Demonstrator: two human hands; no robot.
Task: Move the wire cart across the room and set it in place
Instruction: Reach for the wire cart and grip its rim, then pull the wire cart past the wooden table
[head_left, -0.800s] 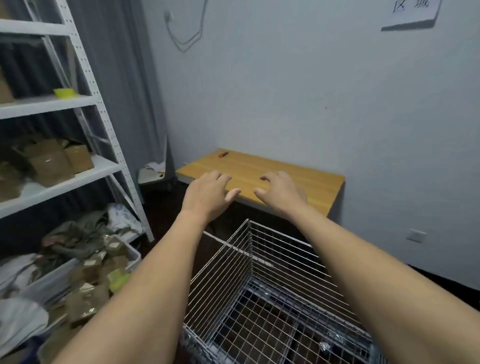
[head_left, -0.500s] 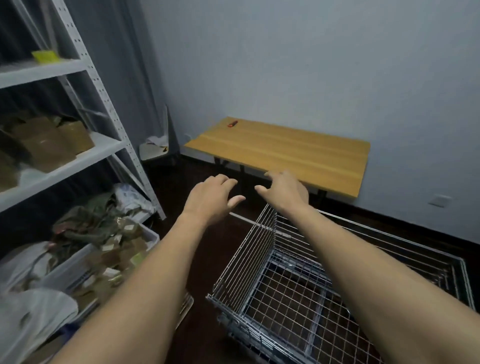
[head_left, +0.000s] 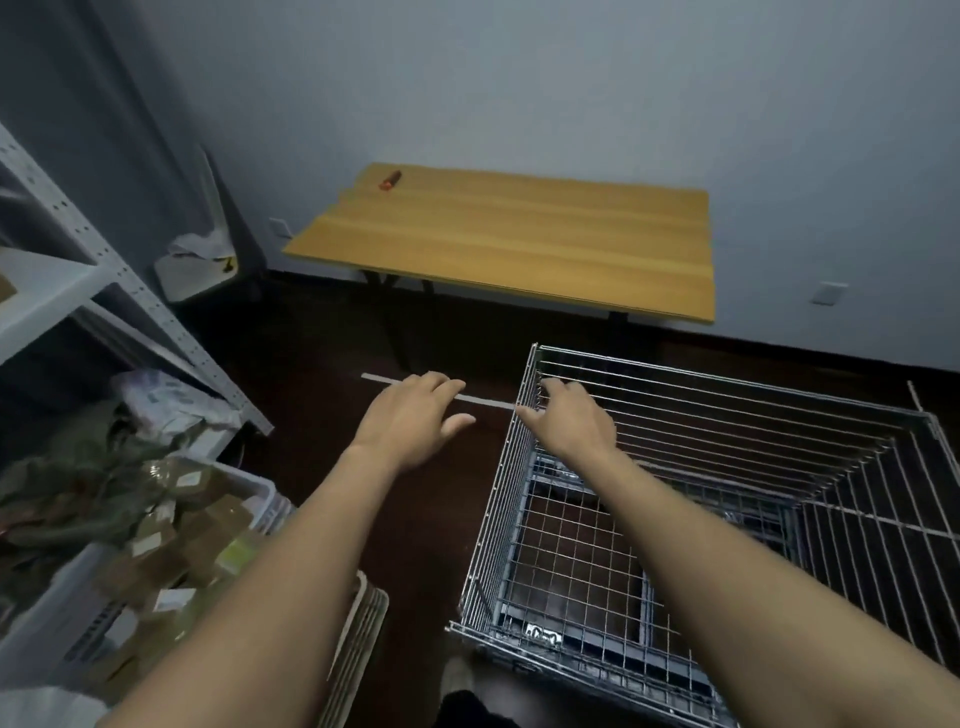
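The wire cart (head_left: 500, 525) is an open-topped silver mesh cage standing on the dark floor at the lower right, empty inside. My right hand (head_left: 571, 423) hovers at its far left corner, fingers spread over the top rim and thumb by the left wall; I cannot tell whether it touches the wire. My left hand (head_left: 413, 418) is open, palm down, in the air over the floor just left of the cart. Neither hand holds anything.
A wooden table (head_left: 519, 244) with a small red item (head_left: 390, 180) stands against the far wall beyond the cart. White metal shelving (head_left: 145, 306) and a bin of brown packets (head_left: 171, 530) line the left. A white strip (head_left: 483, 401) lies on the floor.
The view has tipped downward, showing more of the cart. Both hands have lowered from in front of the table to the cart's far left corner, staying open.
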